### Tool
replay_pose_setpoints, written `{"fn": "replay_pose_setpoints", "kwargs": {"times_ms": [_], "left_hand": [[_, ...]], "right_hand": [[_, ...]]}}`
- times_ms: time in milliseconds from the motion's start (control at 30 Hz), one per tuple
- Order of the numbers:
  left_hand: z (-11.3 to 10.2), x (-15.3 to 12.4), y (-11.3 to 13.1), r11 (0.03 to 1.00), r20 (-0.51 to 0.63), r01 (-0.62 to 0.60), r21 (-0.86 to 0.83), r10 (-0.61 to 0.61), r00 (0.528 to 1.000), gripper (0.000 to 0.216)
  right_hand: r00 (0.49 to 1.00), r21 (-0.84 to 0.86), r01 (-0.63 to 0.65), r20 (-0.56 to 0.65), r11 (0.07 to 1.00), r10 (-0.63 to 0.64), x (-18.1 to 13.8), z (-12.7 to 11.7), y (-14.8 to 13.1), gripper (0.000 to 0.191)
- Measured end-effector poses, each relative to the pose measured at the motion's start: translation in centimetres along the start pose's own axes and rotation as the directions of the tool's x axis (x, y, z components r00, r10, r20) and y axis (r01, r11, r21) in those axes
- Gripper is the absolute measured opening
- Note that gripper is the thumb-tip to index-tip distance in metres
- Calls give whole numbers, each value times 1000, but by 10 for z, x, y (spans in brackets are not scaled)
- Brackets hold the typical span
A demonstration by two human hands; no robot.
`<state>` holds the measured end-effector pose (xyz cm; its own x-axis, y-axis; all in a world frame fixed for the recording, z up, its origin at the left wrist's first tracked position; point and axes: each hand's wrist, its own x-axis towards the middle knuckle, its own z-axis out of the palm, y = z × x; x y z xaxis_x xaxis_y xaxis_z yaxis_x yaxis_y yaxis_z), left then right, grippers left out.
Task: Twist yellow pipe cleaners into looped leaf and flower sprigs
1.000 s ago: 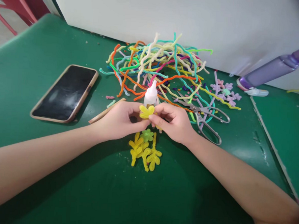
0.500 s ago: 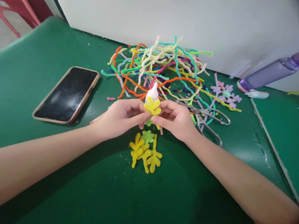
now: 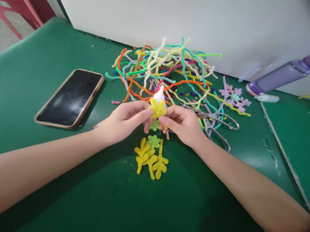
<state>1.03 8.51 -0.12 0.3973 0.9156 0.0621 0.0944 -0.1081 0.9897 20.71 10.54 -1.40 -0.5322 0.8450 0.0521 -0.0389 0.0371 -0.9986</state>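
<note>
Between my fingertips is a yellow pipe-cleaner sprig (image 3: 158,108) with rounded loops like leaves. My left hand (image 3: 127,122) is closed, its thumb and fingers pinching the loops on the left. From the right, my right hand (image 3: 182,125) pinches the lower part near the stem. Just behind the sprig stands a white nozzle-tipped bottle (image 3: 159,94), partly covered. Below my hands, several finished yellow sprigs (image 3: 151,161) lie in a cluster on the green table (image 3: 100,196). A light green pipe-cleaner flower (image 3: 153,141) touches them, and another green flower (image 3: 153,125) shows under my fingers.
A large tangle of coloured pipe cleaners (image 3: 168,64) lies by the wall. Scissors (image 3: 210,117) rest right of my hand, near lilac flowers (image 3: 241,103). A phone (image 3: 70,98) lies at left; a purple bottle (image 3: 280,74) leans at right. A red chair (image 3: 18,2) stands beyond.
My left thumb has shifted up and left along the sprig's loops, which look bent closer together. My right pinch has moved slightly to the right. The things on the table stay put.
</note>
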Motion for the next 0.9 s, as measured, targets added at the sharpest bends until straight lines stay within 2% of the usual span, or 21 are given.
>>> {"fn": "replay_pose_setpoints", "kwargs": {"times_ms": [133,300,400,900], "left_hand": [[3,2,0,1000,-20,-13,-12,12,1000,10],[3,1,-1,998,-57,14,67,-11,998,12],[2,1,-2,994,-70,25,104,-18,997,14],[-3,1,-6,980,16,59,190,-63,998,25]], "right_hand": [[1000,-30,-15,10,999,15,-1,0,1,16],[1000,-8,-6,17,1000,6,-2,1,0,24],[999,-20,-19,33,1000,20,-2,1,0,20],[999,-120,18,46,993,-13,-4,3,2,18]]}}
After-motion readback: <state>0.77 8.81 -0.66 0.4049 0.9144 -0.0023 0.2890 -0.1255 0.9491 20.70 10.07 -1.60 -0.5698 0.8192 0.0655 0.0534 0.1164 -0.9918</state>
